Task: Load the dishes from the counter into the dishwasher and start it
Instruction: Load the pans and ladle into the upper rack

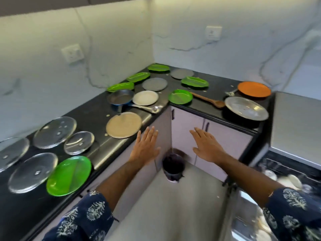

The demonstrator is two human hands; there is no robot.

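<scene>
Nearest, at the lower right, the open dishwasher (pixel 284 173) shows a dark rack with a few blurred pale dishes in it. Both arms in dark patterned sleeves reach forward: the left hand (pixel 145 148) and right hand (pixel 207 147) hover with straight, spread fingers, holding nothing, above a small dark bin (pixel 172 166) on the floor. The black L-shaped counter (pixel 90 115) carries the dirty dishes: a green plate (pixel 69 175) and four clear glass plates at the near left, then a tan plate (pixel 123 125) just beyond the left fingertips, a small pan (pixel 120 99), grey and green plates in the corner, a wooden spoon (pixel 208 100), a steel plate (pixel 246 108) and an orange plate (pixel 254 89) at the far right
</scene>
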